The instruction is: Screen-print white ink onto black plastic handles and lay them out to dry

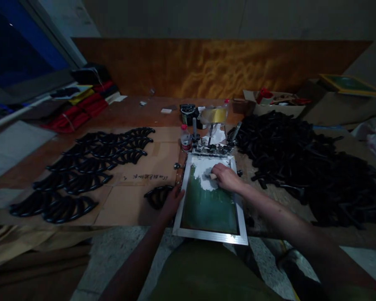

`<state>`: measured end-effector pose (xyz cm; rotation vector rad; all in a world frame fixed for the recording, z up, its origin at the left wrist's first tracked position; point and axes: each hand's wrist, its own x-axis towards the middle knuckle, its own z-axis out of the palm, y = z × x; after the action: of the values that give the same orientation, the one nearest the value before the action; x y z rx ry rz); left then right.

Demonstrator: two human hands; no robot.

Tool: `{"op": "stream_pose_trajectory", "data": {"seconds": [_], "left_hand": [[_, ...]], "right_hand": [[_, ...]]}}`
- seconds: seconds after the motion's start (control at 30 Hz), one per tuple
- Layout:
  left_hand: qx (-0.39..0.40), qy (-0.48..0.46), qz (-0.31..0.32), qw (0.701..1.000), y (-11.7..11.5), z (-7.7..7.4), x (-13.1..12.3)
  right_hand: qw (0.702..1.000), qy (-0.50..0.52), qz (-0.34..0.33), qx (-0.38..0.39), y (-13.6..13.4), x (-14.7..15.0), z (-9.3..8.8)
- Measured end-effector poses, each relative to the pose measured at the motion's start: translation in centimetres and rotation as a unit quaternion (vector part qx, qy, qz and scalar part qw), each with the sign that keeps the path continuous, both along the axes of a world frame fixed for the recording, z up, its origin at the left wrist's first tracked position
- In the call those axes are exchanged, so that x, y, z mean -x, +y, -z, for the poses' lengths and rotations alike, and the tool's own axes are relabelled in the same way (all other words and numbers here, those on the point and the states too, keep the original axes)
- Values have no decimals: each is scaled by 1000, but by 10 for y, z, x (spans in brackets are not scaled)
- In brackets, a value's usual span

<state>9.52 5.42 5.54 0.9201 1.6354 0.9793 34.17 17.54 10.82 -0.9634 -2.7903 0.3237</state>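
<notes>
A metal-framed printing screen (235, 239) with green mesh lies in front of me, hinged at its far end to a clamp (210, 148). White ink (203, 169) is spread over the mesh's far part. My right hand (227, 177) is on the mesh, closed on a small squeegee (212, 176) at the ink's edge. My left hand (172, 201) rests on the frame's left rail. Just left of it lie two black curved parts (158, 195).
Rows of black curved parts (90, 167) are laid out on cardboard to the left. A large heap of the same parts (303, 163) fills the right. A small bottle (185, 139), an ink can (188, 113) and boxes (269, 104) stand behind the screen.
</notes>
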Motion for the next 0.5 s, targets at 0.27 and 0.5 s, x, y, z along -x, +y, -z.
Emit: {"op": "stream_pose_trajectory", "data": {"seconds": [0.27,0.5], "left_hand": [[14,5,-9,1000,1,-10,1],[-26,78,23,996,2,-48,16]], "right_hand": [[998,21,-50,-23,-22,-10,13],[987,7,158,-18,60,8,-33]]}}
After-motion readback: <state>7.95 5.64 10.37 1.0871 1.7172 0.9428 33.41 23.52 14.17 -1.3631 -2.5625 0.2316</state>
